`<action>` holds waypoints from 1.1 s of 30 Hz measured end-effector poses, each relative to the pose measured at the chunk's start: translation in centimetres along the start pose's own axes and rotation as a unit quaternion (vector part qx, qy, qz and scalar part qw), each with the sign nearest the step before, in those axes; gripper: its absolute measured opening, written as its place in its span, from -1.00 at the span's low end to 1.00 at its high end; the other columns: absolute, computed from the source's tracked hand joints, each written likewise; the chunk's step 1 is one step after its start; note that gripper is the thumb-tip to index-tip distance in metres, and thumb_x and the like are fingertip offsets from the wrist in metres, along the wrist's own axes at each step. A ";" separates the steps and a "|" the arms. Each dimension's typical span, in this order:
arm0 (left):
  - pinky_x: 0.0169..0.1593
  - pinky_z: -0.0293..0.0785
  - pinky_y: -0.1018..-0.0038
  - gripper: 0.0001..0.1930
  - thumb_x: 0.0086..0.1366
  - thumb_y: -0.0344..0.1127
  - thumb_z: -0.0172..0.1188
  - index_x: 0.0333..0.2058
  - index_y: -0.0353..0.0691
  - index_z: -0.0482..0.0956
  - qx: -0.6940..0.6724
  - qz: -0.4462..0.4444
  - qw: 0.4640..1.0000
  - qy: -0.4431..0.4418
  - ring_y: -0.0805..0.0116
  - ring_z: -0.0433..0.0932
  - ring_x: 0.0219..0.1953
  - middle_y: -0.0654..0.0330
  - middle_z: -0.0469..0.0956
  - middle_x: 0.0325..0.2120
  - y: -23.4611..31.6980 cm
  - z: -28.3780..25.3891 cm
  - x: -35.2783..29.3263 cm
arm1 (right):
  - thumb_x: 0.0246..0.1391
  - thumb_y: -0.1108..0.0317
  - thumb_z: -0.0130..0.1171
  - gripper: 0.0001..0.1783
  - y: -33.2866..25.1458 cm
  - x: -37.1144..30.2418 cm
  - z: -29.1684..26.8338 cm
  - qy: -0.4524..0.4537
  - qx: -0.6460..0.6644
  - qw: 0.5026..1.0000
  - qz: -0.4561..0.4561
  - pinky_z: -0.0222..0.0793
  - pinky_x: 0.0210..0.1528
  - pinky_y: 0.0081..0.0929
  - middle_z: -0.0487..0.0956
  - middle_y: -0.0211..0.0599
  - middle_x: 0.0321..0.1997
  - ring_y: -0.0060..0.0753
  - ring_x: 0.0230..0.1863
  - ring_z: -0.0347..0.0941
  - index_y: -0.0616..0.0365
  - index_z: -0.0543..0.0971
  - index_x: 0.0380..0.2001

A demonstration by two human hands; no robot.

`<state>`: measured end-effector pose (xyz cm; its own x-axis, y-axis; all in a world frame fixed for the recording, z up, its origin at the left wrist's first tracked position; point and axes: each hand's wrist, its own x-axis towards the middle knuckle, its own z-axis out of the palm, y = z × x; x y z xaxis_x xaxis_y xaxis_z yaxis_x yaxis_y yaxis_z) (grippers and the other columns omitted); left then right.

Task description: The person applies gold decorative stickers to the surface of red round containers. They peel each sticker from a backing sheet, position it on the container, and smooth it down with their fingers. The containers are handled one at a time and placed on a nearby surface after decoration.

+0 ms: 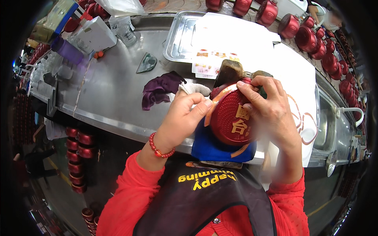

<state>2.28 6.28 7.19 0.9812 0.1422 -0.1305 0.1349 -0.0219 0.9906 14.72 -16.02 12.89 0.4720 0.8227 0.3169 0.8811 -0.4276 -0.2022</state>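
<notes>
Our left hand: thumb and index finger pinched together on orange strip at left edge of red vessel. Our right hand: thumb laid at vessel's upper rim, fingers curved near neck; we cannot tell how firmly it grips. Vessel position: tilted, gold-marked face toward us, on blue support at bench's near edge. Purple cloth: on steel bench, left of vessel. White sheets: beyond vessel, partly over metal tray.
</notes>
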 end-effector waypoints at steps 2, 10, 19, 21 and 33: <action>0.13 0.27 0.22 -0.71 0.38 -0.15 0.28 -0.41 -0.26 0.63 0.119 0.084 0.988 0.052 0.11 0.41 -0.03 -0.03 0.56 -0.24 -0.1 0.6 -0.5 | 0.02 0.39 0.38 -0.46 0.0 0.0 0.1 0.002 0.012 1.000 0.004 0.34 0.02 -0.15 0.51 -0.27 0.05 -0.13 0.16 0.42 -0.08 0.64 0.14; 0.19 0.22 0.29 -0.77 0.37 -0.20 0.29 -0.41 -0.20 0.67 0.140 0.107 0.984 0.025 0.27 0.39 -0.02 0.23 0.62 -0.32 0.0 0.9 -2.1 | -0.08 0.51 0.40 -0.34 0.0 -0.2 0.3 0.006 0.005 1.000 0.002 0.45 0.15 -0.14 0.48 -0.18 0.05 -0.04 0.10 0.44 -0.04 0.62 0.18; 0.22 0.22 0.32 -0.79 0.37 -0.22 0.31 -0.41 -0.20 0.67 0.132 0.133 0.980 0.064 0.29 0.38 0.05 0.15 0.60 -0.18 -1.5 2.0 -2.7 | -0.03 0.50 0.38 -0.37 0.1 -0.2 0.3 0.002 0.019 1.000 0.004 0.44 0.17 -0.15 0.48 -0.17 0.07 -0.04 0.13 0.43 -0.03 0.61 0.20; 0.23 0.22 0.31 -0.77 0.38 -0.20 0.30 -0.42 -0.19 0.66 0.186 0.153 0.967 0.082 0.28 0.38 0.06 0.14 0.60 -0.17 -1.9 2.2 -2.9 | -0.02 0.50 0.38 -0.37 0.1 -0.3 0.4 0.000 0.019 1.000 0.004 0.43 0.18 -0.16 0.48 -0.17 0.08 -0.04 0.13 0.43 -0.03 0.61 0.20; -0.01 0.39 0.49 -0.72 0.45 -0.15 0.25 -0.24 -0.28 0.50 0.174 0.231 0.946 0.146 0.48 0.45 -0.17 0.26 0.52 -0.29 -1.7 1.9 4.4 | 0.05 0.39 0.37 -0.44 0.0 -0.8 0.4 0.017 0.040 0.999 0.024 0.36 0.15 -0.11 0.50 -0.21 0.09 -0.07 0.13 0.42 0.03 0.60 0.18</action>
<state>6.59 5.02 4.84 0.8733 0.3041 0.3806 -0.2123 -0.4655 0.8592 14.29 -16.51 12.29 0.5152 0.7887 0.3355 0.8530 -0.4337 -0.2904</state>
